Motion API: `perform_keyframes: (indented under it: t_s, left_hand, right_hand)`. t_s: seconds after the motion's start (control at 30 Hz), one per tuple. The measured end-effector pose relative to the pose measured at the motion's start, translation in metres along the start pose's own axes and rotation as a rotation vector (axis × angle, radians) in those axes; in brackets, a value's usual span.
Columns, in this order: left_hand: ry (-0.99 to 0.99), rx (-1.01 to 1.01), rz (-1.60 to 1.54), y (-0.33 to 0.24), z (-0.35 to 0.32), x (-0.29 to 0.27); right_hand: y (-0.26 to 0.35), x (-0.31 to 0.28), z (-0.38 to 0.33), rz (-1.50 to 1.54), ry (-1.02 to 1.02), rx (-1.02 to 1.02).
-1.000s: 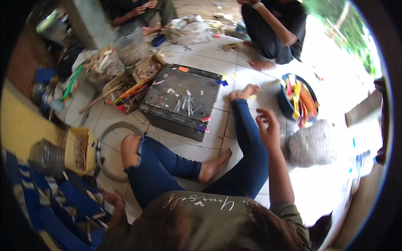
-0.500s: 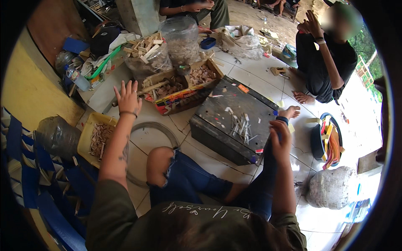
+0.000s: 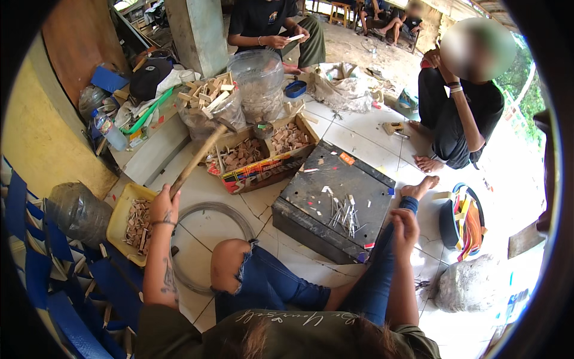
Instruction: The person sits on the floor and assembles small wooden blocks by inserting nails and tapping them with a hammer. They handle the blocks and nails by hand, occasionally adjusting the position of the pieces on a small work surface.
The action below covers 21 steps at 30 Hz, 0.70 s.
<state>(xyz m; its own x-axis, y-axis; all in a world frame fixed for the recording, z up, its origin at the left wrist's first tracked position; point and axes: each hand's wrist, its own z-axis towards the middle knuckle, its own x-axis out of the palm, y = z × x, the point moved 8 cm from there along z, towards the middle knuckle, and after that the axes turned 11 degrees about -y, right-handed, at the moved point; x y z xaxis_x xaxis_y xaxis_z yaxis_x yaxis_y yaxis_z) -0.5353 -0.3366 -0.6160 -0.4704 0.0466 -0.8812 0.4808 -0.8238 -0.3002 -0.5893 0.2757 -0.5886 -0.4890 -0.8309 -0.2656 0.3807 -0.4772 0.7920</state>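
My left hand (image 3: 164,206) is closed around the wooden handle of a hammer (image 3: 200,157), raised at a slant with its head over the cardboard box (image 3: 263,167) of small wood pieces. My right hand (image 3: 405,230) hovers above my lower leg, to the right of a black block (image 3: 326,179). Its fingers are curled together, and what they hold, if anything, is hidden. On the block's top lie thin metallic strips (image 3: 342,215) in a loose pile and scattered small scraps.
A yellow tub (image 3: 128,245) of wood pieces and a wire coil (image 3: 239,213) are near my left arm. Blue-strapped pieces (image 3: 66,299) crowd the left. A dark basin (image 3: 449,221) with coloured straps stands right. Two people sit nearby, one beyond the plastic container (image 3: 254,90), one (image 3: 460,113) at right.
My left hand, spread and empty before, now grips the hammer and has drawn back toward me. My right hand has moved slightly nearer me, its fingers more curled. The view has tilted upward.
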Motion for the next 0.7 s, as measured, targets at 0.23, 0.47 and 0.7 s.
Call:
perform_keyframes:
  t_s: [0.23, 0.47, 0.7]
  left_hand:
    - [0.275, -0.194, -1.426, -0.153, -0.100, 0.005]
    - [0.409, -0.041, -1.488, -0.256, -0.164, 0.005]
    - [0.696, 0.411, -1.145, -0.227, -0.173, -0.013]
  right_hand:
    - [0.117, 0.147, -0.070, 0.477, 0.787, -0.035]
    - [0.122, 0.203, -0.065, 0.736, 0.642, 0.591]
    - [0.061, 0.209, -0.029, 0.434, 0.683, 0.657]
